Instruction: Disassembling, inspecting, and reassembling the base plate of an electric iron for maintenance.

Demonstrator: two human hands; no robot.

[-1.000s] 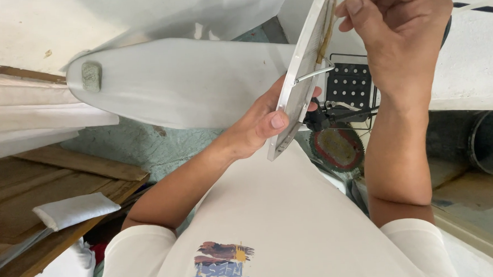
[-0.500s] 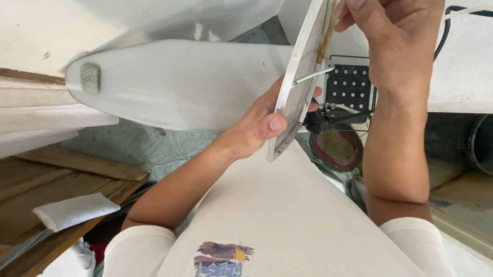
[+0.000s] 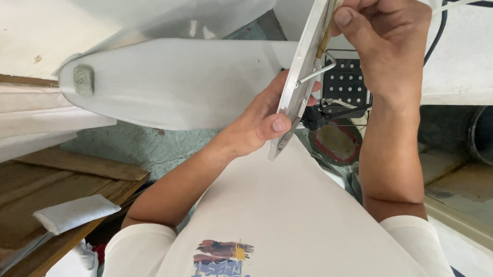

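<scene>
Hands meet around a thin white panel (image 3: 304, 69) held edge-on in the middle of the view, tilted so its top leans to the right and runs out of the upper edge of the picture. The left hand (image 3: 262, 118) grips the panel's lower part: the thumb presses flat on the near face, and the other fingers curl round behind it, mostly hidden by the panel itself. The right hand (image 3: 389, 35) is up at the far right, fingers drawn together with the thumb against the forefinger, pinching a slim brownish strip (image 3: 326, 35) that lies along the panel's edge. How much of that strip is held cannot be made out, since the fingers cover it. A short metal rod (image 3: 317, 73) sticks out sideways from the panel between the two hands.

Behind the panel a black perforated plate (image 3: 345, 84) and some dark wires are only partly visible. A large white curved sheet (image 3: 183, 83) spreads to the left, with a small grey pad (image 3: 83, 80) near its rounded end. Lower left, a wooden worktop (image 3: 33, 192) carries a folded white cloth (image 3: 75, 212); a metal tool beside it is cut off by the frame.
</scene>
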